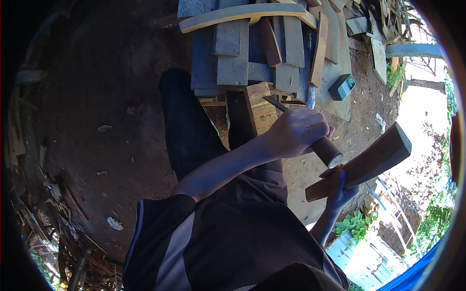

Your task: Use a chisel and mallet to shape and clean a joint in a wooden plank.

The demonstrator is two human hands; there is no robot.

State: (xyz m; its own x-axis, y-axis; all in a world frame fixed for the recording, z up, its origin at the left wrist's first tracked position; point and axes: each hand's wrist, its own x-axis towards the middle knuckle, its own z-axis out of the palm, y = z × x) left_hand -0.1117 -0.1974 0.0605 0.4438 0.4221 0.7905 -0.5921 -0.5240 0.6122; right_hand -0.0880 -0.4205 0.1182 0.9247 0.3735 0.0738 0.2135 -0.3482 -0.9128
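Two dark-trousered legs (187, 126) reach forward at the left, set apart, perhaps for steadiness. Beyond them, many boards (230, 39) lie stacked, most pointing away from the person, likely to keep the pile compact; a curved slat (242, 14) rests across the top. Farther right, the left hand (302, 130) is closed around a tool (326, 152) with a round wooden handle, presumably held there to keep the fingers off its narrow dark blade (274, 103). The tool's long axis runs aslant: blade toward the upper left, handle butt toward the lower right, close to the wooden piece (366, 165); whether they touch, I cannot tell. Rightmost, the right hand (342, 192) grips that piece around its narrower part, probably leaving the wider length free. The piece is held in the air, ahead of the person's right side. Its long axis climbs from lower left to upper right, the narrow end pointing toward the lap and the broad end pointing outward.
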